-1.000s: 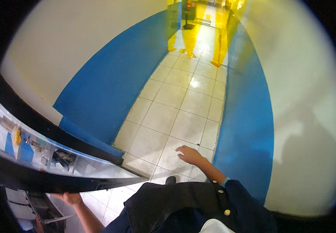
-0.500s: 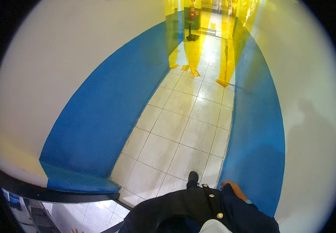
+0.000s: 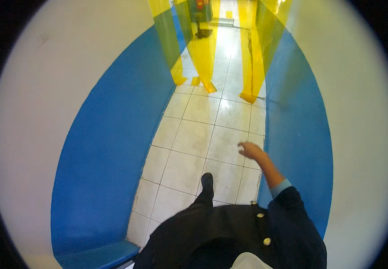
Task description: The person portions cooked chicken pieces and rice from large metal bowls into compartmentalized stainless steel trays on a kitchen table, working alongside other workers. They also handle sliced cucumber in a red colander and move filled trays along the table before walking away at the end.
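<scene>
My right hand [image 3: 249, 150] hangs over the tiled floor in front of my body, near the blue lower part of the right wall. Its fingers are loosely bent and a little apart, with nothing seen in them. A light blue cuff shows at the wrist, below a dark sleeve [image 3: 290, 210]. My left hand is out of view. Below, a dark jacket with gold-coloured buttons [image 3: 260, 215] covers my body, and one dark shoe [image 3: 207, 183] is forward on the white tiles [image 3: 189, 134].
Yellow see-through strips [image 3: 205, 58] hang across the corridor ahead, their lower ends near the floor. Blue and white walls [image 3: 108, 148] run along both sides. Beyond the strips are a dark stand [image 3: 203, 32] and a red object [image 3: 200, 4], partly cut off.
My right hand has swung forward and up from beside my body. I have moved forward along the corridor, and the doorway edge at lower left has mostly left the view.
</scene>
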`<move>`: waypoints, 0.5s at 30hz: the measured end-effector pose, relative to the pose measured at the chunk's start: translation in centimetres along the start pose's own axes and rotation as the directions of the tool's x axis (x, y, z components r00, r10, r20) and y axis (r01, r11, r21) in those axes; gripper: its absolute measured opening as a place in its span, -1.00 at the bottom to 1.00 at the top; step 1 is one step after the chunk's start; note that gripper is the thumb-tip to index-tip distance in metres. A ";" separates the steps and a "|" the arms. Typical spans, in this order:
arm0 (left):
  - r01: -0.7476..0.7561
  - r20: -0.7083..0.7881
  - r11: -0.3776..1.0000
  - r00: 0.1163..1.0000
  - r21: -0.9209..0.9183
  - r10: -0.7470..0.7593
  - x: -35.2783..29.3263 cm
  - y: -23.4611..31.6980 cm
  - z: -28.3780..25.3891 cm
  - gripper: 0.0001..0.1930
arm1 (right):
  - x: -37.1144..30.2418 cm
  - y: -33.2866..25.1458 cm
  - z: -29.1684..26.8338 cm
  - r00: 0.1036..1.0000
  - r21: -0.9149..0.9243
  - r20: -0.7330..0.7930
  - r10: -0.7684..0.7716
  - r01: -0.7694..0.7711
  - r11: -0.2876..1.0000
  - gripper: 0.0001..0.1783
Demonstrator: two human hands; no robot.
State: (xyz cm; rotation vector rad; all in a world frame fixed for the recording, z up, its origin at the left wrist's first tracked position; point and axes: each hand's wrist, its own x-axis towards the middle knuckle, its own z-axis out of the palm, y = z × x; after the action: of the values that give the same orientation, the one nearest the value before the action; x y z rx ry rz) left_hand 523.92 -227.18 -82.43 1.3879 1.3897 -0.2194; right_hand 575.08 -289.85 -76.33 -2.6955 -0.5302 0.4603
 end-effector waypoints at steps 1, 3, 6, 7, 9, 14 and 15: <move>0.048 -0.035 0.999 0.998 -0.025 -0.048 2.1 1.1 1.4 -0.42 | 3.4 1.6 -1.0 0.994 0.052 -0.096 -0.050 0.055 0.997 -0.50; 0.105 -0.083 0.988 0.990 -0.109 -0.115 6.3 5.4 4.4 -0.44 | 7.6 4.6 -2.0 0.987 0.277 -0.152 0.041 0.003 0.961 -0.47; 0.091 -0.079 0.954 0.990 -0.286 -0.118 13.0 17.1 13.3 -0.46 | 8.0 11.2 -1.4 0.971 0.269 -0.077 0.226 -0.198 0.943 -0.41; 0.054 -0.037 0.934 0.997 -0.354 -0.071 15.0 22.7 18.3 -0.47 | 6.5 14.3 -1.2 0.987 0.131 0.023 0.157 -0.159 0.979 -0.36; -0.066 0.118 0.910 0.985 -0.409 0.125 18.7 36.6 32.5 -0.48 | 2.8 20.7 -0.6 0.962 0.836 0.141 0.232 -0.242 0.492 -0.53; -0.957 0.774 0.287 0.213 0.043 0.596 16.6 71.2 74.6 -0.46 | 6.4 35.0 -0.9 0.614 0.123 0.594 0.520 -0.708 0.695 -0.58; -0.972 0.850 0.216 0.193 0.096 0.490 14.2 77.0 81.4 -0.46 | 9.5 37.0 -2.0 0.610 0.121 0.581 0.539 -0.720 0.683 -0.56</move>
State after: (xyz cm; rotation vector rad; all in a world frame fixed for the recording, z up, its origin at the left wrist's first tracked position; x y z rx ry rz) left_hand 632.70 -257.58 -82.56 2.1596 -0.3182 -0.4515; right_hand 595.23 -318.49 -91.61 -2.3069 0.4387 1.3482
